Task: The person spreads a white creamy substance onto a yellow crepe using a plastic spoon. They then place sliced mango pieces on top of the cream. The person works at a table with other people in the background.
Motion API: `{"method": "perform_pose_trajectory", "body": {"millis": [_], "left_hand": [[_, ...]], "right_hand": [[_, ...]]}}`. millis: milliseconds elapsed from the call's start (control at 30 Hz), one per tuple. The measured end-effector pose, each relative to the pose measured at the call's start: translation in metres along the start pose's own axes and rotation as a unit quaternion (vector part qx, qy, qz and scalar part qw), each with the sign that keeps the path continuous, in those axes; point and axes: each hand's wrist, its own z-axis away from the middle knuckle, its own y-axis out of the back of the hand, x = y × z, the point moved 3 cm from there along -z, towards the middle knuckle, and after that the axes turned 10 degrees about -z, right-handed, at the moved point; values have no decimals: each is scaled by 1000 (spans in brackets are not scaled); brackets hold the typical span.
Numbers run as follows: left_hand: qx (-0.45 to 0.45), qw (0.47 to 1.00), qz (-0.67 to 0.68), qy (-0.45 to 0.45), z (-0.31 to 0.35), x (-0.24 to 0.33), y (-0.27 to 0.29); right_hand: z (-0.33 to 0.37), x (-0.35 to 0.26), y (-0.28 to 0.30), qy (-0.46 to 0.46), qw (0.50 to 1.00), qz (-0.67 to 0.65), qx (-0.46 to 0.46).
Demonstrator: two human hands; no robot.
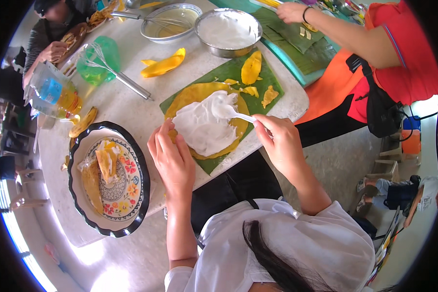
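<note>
A flat yellow crepe lies on a piece of banana leaf, most of it coated with white cream. My right hand grips a white plastic spoon by its handle, and the spoon's bowl rests in the cream near the crepe's upper right. At the crepe's lower left edge is my left hand, its fingers stretched out and the thumb apart; whether it presses on the edge, I cannot tell. Mango pieces sit on the leaf beyond the crepe.
A black-rimmed flowered dish with filled rolls stands at left. Farther back are a metal bowl of cream, a bowl with a whisk, a green bowl, mango slices and an oil bottle. Other people work across and at right.
</note>
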Motion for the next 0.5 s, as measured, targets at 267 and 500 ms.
{"method": "perform_pose_trajectory", "body": {"millis": [267, 500], "left_hand": [[7, 1000, -7, -7, 0, -2, -1], [7, 1000, -4, -8, 0, -2, -1]], "right_hand": [[-11, 10, -5, -23, 999, 30, 32], [-8, 13, 2, -60, 997, 31, 33]]}}
